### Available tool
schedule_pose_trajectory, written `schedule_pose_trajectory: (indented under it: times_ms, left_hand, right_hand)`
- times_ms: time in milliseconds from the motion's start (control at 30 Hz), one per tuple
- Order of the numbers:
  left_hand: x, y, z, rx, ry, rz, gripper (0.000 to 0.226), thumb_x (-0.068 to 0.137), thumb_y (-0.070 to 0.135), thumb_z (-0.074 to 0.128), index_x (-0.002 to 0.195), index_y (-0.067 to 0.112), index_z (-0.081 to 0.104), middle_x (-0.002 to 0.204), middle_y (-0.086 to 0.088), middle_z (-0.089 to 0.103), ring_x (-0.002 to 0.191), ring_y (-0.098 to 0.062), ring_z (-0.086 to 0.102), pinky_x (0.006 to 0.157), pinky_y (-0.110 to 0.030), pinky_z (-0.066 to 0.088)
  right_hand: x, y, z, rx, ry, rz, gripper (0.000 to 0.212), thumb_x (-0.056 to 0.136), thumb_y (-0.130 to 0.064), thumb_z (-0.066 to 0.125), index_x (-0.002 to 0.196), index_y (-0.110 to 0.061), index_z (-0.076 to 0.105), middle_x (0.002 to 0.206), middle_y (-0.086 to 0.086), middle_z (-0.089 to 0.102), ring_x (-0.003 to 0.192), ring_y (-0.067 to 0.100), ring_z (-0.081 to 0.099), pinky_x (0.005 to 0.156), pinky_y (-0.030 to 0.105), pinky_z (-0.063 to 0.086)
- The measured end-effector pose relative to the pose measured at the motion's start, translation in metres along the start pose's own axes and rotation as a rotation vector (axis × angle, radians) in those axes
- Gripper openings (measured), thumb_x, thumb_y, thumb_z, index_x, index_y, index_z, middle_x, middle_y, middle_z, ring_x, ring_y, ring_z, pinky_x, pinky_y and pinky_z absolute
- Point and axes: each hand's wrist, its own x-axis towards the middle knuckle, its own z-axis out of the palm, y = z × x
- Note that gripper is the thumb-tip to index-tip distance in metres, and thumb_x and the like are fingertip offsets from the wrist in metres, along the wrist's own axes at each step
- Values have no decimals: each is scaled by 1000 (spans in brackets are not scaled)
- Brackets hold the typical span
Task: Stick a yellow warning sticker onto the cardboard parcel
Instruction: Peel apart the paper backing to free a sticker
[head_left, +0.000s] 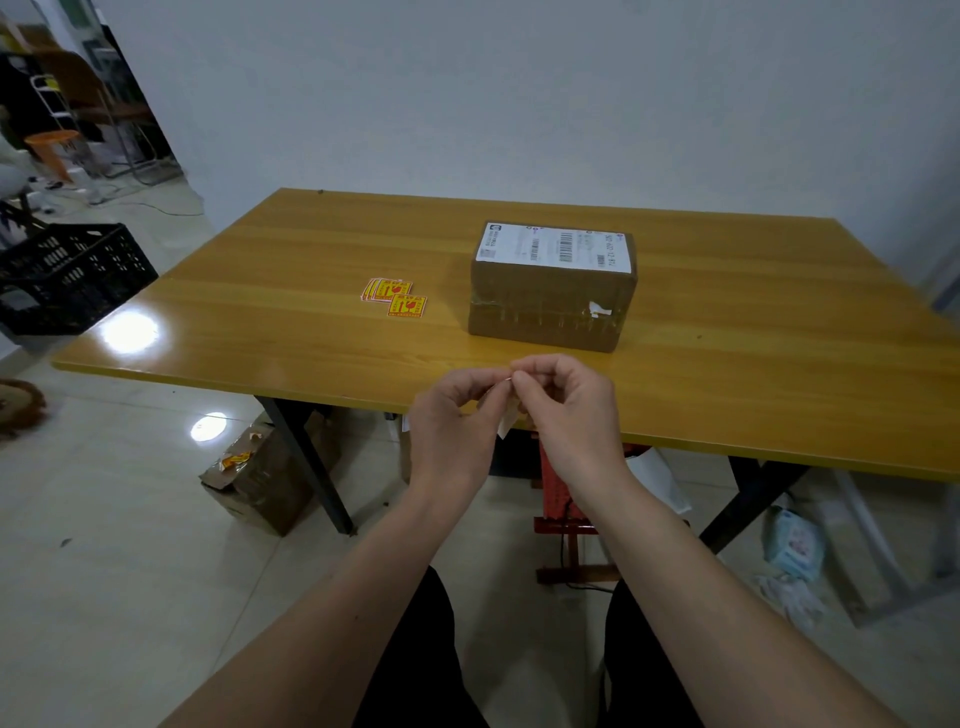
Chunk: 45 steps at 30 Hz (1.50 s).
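Wood table (260, 291), taped brown parcel (550, 296) w/ label (556, 248)

pale wall (519, 78), glossy tiled floor (130, 571)

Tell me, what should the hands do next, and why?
Probably finish peeling the backing: both hands pinch a small sticker at the table edge, white side showing. The parcel lies beyond, untouched.

Honey-yellow wood-grain table (311, 270), brown cardboard parcel (545, 306) with white barcoded label (556, 248), yellow stickers (395, 297) printed in red, black crate (67, 275), pale grey wall (519, 93)
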Motion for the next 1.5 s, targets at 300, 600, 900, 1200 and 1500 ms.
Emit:
schedule_pose_trajectory:
  times_ms: [300,600,900,1200,1500]
  left_hand:
    - [0,-3,0,-1,-12,-23,12,84,14,67,92,18,75,88,3,74,85,-7,68,74,-16,52]
    - [-1,-1,1,30,-21,-2,13,84,14,66,93,21,73,89,7,72,85,-1,66,73,-8,49]
    - [-2,-1,0,12,-23,7,12,84,15,67,93,20,74,88,8,73,85,-1,66,72,-7,49]
    - [-2,-1,-1,14,-7,-14,16,80,13,71,87,26,69,81,17,67,77,4,63,70,-9,50]
    - [-6,-1,0,41,110,59,22,79,13,73,72,32,66,74,16,66,74,3,61,71,-5,44]
  right_hand:
    - [-1,2,-1,7,-3,14,7,85,-11,64,89,-13,70,87,16,70,79,24,65,74,35,56]
    - [0,2,-1,18,4,14,10,87,-7,62,86,-14,69,75,0,66,70,10,61,68,25,54]
    - [0,1,-2,-23,6,-8,19,84,-4,65,83,-22,68,77,0,66,78,17,63,72,28,55]
    - [2,4,-5,17,52,40,16,84,-8,66,76,-21,68,75,3,69,71,16,63,69,32,56]
    - [-1,-1,-8,60,80,93,5,89,-16,62,85,-13,59,75,4,63,65,12,60,58,24,52]
